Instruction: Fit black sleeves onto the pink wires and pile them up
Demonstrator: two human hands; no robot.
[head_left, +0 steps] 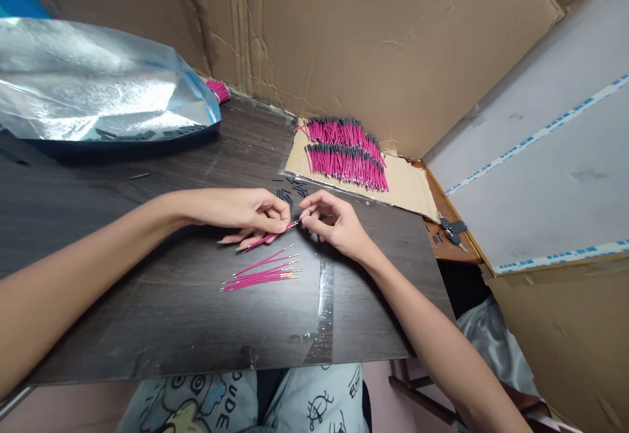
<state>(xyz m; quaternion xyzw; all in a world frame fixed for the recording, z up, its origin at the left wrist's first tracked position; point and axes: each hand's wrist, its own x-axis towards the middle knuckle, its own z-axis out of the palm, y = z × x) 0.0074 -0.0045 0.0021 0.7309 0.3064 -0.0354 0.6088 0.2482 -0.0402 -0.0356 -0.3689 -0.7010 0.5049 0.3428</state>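
Observation:
My left hand [265, 215] pinches a short pink wire [260, 243] with a metal tip, near the table's middle. At that tip, my right hand [330, 220] holds a small black sleeve [301, 219] between thumb and fingertips. Whether the sleeve is over the tip or only touching it, I cannot tell. Several loose pink wires [263, 280] with bare metal ends lie side by side on the table just below my left hand. Behind my hands is a small scatter of black sleeves [297, 188].
On a cardboard sheet [413, 187] at the back lie two rows of pink wires with black ends [346, 166]. A shiny silver bag [108, 82] stands at the left, with a pink bundle [219, 90] beside it. Keys [453, 231] rest on a ledge at the right.

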